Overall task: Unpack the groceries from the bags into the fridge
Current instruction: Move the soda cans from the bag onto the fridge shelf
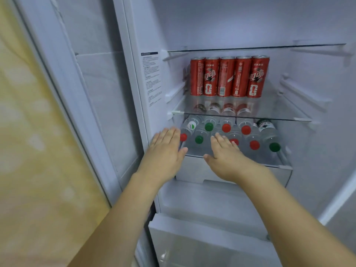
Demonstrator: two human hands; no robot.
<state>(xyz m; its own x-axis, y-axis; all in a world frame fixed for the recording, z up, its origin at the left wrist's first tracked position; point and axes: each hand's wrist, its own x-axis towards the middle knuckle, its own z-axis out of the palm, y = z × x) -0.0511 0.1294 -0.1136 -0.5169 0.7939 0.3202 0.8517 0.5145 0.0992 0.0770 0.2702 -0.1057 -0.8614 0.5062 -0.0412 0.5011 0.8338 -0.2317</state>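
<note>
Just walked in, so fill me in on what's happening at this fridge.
A person is stocking the open fridge with drinks. Five red cans stand in a row at the back of a glass shelf. On the level below, water bottles with red and green caps lie on their sides, caps facing out. Both hands reach in at that level with fingers straight and flat: the left hand by the leftmost bottles, the right hand over the middle ones. Neither grips anything.
</note>
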